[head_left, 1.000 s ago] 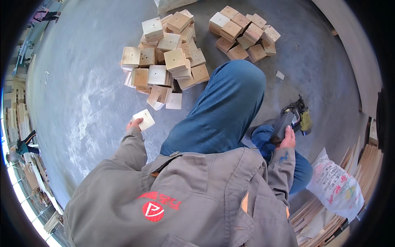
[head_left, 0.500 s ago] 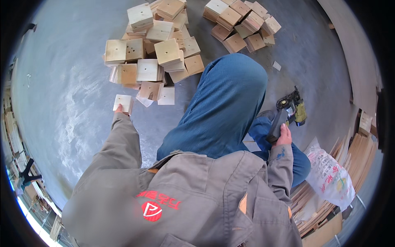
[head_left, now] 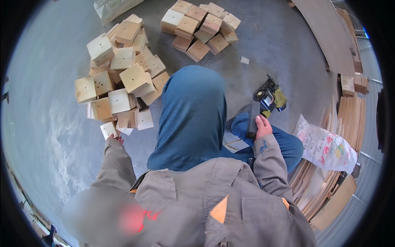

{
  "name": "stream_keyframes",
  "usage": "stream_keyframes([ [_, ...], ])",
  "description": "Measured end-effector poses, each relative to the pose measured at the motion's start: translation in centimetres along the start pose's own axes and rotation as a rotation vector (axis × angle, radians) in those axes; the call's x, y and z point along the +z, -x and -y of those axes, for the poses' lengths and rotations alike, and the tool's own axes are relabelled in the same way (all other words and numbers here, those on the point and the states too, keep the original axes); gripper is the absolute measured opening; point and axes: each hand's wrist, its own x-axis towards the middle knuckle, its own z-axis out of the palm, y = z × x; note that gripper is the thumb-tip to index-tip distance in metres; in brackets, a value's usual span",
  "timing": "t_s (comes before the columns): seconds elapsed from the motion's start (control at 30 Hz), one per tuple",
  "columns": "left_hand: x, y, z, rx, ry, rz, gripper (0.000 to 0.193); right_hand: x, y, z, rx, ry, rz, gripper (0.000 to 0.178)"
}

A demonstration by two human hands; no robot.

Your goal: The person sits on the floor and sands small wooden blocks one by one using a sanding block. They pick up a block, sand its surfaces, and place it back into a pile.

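My left hand (head_left: pixel 115 140) is at the near edge of a small pale stack of square wooden pieces (head_left: pixel 108 129), its thumb touching the edge and its fingers apart to the right. That stack lies against the near side of a large heap of square wooden blocks (head_left: pixel 119 100), most with small holes in their faces. In my right hand (head_left: pixel 263 126) is the dark grey handle of a nail gun (head_left: pixel 268 96), with a black round magazine and yellow-green body. The nail gun is over the floor, right of my raised knee.
A second heap of wooden blocks (head_left: pixel 197 24) lies farther off. A small pale scrap (head_left: pixel 244 60) is on the grey floor. At my right lie a white printed sack (head_left: pixel 325 144) and long wooden strips (head_left: pixel 308 193). A pale wrapped bundle (head_left: pixel 115 8) stands at the far edge.
The wooden stack from my left hand now rests against the large heap, and that hand's fingers have come apart. My right hand still holds the nail gun. The whole view has shifted.
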Motion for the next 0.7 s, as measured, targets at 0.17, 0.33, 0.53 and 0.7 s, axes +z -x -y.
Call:
stream_keyframes([
  [0.17,0.1,2.1,0.5,0.077,-0.111,-0.050,0.055,0.8,-0.1,0.3,-0.020,0.005,0.019,0.053],
  [0.33,1.0,5.9,1.9,0.207,-0.450,-0.124,0.046,1.7,0.4,1.5,-0.066,-0.029,0.052,0.052],
  [0.53,4.4,13.1,2.7,0.578,-0.582,0.136,0.025,0.4,0.7,3.8,-0.112,-0.277,0.085,0.048],
  [0.7,12.0,21.9,-2.2,0.748,-0.397,0.386,0.037,-1.3,2.2,7.9,-0.202,-0.458,0.128,0.044],
])
